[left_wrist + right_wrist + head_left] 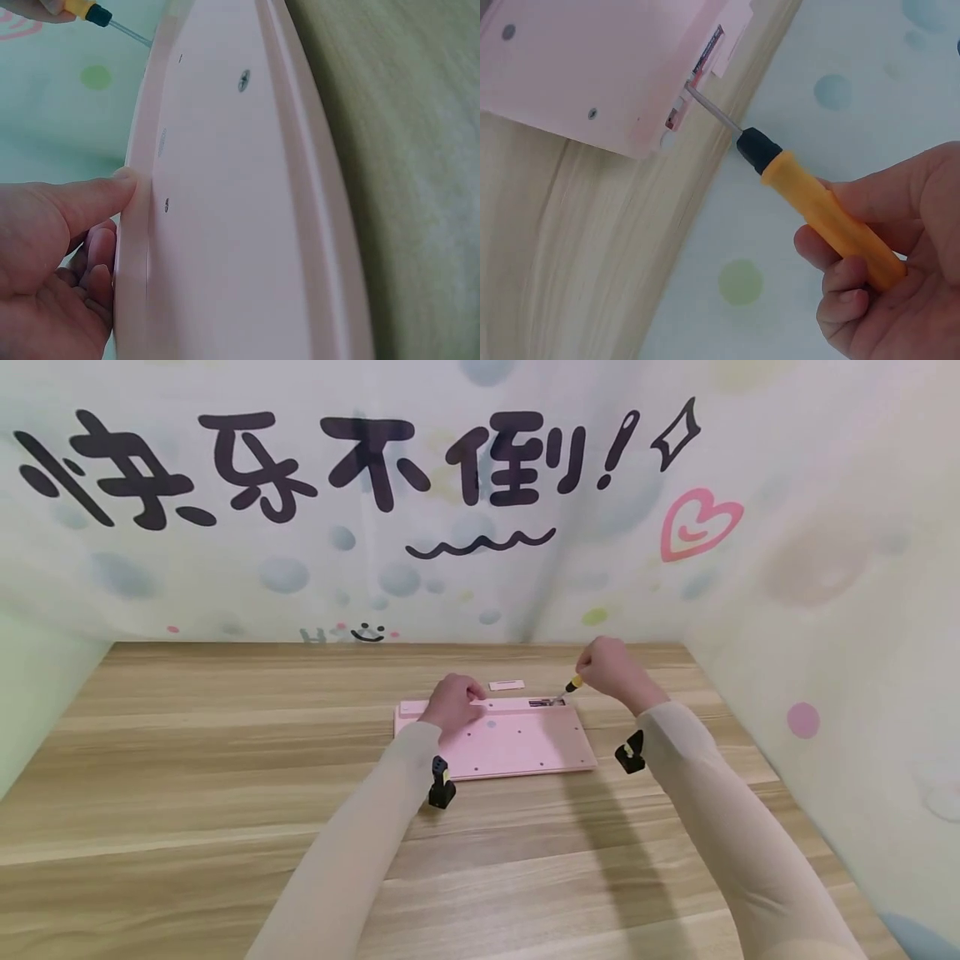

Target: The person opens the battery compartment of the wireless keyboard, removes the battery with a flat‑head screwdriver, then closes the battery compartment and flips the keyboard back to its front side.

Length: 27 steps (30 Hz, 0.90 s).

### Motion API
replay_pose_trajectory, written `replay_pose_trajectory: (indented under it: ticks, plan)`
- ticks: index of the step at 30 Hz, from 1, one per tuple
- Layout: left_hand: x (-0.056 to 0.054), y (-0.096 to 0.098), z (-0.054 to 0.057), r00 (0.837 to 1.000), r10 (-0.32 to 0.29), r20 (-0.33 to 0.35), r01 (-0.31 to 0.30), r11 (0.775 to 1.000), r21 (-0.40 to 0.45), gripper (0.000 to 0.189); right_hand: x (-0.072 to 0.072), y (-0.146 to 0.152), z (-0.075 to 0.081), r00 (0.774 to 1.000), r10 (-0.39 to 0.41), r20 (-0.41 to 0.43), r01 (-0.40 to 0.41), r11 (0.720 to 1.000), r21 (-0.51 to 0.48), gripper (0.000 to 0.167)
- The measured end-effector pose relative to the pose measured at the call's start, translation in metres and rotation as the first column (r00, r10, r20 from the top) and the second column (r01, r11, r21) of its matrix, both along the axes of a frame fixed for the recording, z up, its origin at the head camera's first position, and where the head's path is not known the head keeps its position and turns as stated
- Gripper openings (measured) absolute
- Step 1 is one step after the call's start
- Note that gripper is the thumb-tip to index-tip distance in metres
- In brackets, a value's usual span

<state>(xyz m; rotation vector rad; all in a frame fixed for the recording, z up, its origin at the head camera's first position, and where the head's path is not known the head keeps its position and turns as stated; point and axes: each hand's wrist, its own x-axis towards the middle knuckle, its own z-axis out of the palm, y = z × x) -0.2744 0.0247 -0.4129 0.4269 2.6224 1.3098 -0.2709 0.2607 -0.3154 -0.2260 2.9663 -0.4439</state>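
A pink keyboard (536, 747) lies underside up on the table, small dark screws dotting its back. Along its far raised edge, my left hand (453, 702) grips the ridge, thumb on top and fingers curled behind it in the left wrist view. My right hand (613, 670) holds a screwdriver (829, 214) with a yellow handle and black collar. Its metal shaft slants down, the tip at the uncovered battery compartment (546, 702) near the keyboard's far right corner. Inside the slot, a battery (708, 49) seems to show; the tip's exact contact is too small to tell.
A small pink battery cover (506, 685) lies on the wooden table (225, 760) just beyond the keyboard. Behind the table hangs a pale printed cloth (300, 585), which also runs along the right side.
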Motion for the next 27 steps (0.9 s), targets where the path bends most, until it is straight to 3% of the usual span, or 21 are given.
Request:
replay_pose_trajectory:
  ticks: [3,6,12,27]
  plan:
    - [0.001,0.001,0.001,1.000,0.000,0.001,0.000,1.000,-0.001,0.019,0.001,0.009,0.001,0.999,-0.039,-0.001,0.039,0.999,-0.037,0.021]
    - [0.003,0.000,0.004,1.000,0.002,0.011,-0.002,1.000,0.003,0.019,0.002,0.015,0.002,0.999,-0.054,-0.003,0.054,0.997,-0.051,0.021]
    - [0.005,0.000,0.007,1.000,0.007,0.022,-0.007,1.000,0.005,0.019,0.004,0.021,0.003,0.999,-0.035,-0.018,0.034,0.999,-0.041,0.021]
    - [0.002,-0.001,0.003,1.000,0.007,0.021,-0.007,1.000,0.011,0.019,0.007,0.019,0.006,0.999,-0.042,0.003,0.042,0.996,-0.081,0.021]
